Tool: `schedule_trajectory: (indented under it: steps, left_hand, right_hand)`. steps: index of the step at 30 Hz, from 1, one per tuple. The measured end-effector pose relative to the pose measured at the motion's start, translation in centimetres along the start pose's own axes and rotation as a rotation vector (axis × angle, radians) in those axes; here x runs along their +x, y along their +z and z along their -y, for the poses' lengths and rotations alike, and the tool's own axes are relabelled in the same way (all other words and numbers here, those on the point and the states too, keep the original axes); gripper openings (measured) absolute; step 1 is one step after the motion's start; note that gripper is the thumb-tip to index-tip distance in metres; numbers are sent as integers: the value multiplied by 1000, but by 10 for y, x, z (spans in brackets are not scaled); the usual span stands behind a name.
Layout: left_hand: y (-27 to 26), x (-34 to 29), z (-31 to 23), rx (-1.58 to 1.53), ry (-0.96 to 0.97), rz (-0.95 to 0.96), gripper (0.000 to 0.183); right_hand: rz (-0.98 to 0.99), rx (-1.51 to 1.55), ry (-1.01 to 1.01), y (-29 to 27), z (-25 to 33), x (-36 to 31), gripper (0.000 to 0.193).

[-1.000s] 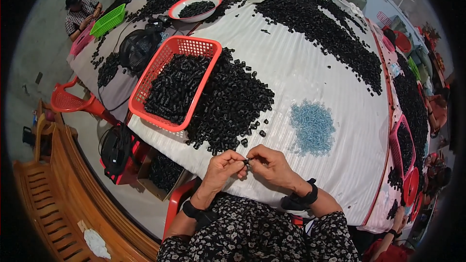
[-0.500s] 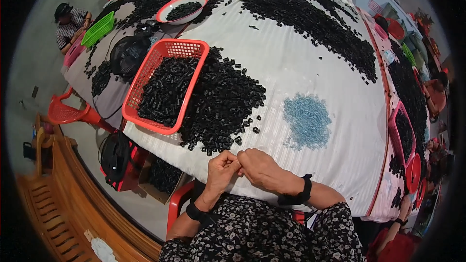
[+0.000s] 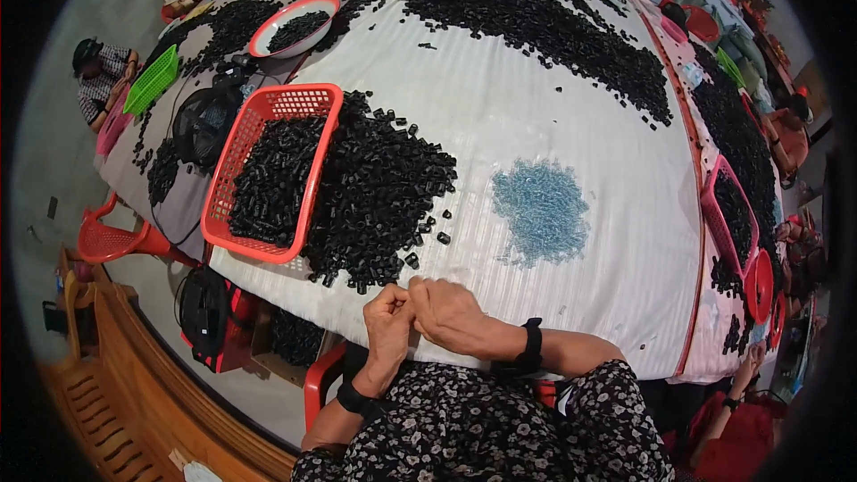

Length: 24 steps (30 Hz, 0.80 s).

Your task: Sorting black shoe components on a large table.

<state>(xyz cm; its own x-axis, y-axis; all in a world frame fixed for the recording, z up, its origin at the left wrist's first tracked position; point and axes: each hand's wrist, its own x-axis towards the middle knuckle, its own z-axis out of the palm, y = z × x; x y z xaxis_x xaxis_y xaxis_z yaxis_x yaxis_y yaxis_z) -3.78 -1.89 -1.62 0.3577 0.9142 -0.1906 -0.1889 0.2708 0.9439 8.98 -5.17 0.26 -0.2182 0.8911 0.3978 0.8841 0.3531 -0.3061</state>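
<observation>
My left hand (image 3: 389, 321) and my right hand (image 3: 446, 314) meet at the near edge of the white-covered table (image 3: 473, 116). Both are closed, their fingertips pinched together. Whatever lies between them is hidden or too small to name. Just beyond my left hand spreads a heap of small black plastic pieces (image 3: 379, 187). A red plastic basket (image 3: 323, 156) holding more black pieces stands at the left of that heap. To the right, past my right hand, lies a pile of small clear bluish pieces (image 3: 541, 212).
A large band of black pieces (image 3: 544, 31) covers the far side. A white bowl with a red rim (image 3: 287, 50), a green basket (image 3: 152, 80) and a black mesh fan (image 3: 201, 125) stand left. At right are a pink basket (image 3: 717, 214) and co-workers. A wooden bench (image 3: 134, 375) is lower left.
The view has shifted, so the table's things appear further left. My hands stay pinched together at the table edge, with only small finger movement.
</observation>
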Motion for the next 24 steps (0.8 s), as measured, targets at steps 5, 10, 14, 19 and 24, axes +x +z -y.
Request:
schedule_trajectory:
  steps: [5,10,14,19,24]
  left_hand:
    - [3,1,-5,46,18,-79,12]
    - [-6,7,-1,133,22,-27,11]
    - [-8,11,-23,87,35,-36,1]
    - [-30,29,-54,211,180,-156,8]
    - [-56,56,-87,486,479,-332,13]
  right_hand:
    - [-16,3,-40,5,-2,6,24]
    - [78,178,26,4,-11,3,20]
    - [116,414,223,-39,-56,-7,18]
    - [191,-115,226,-49,-90,-30,12]
    - [176,-136,142,-46,-83,-30,15]
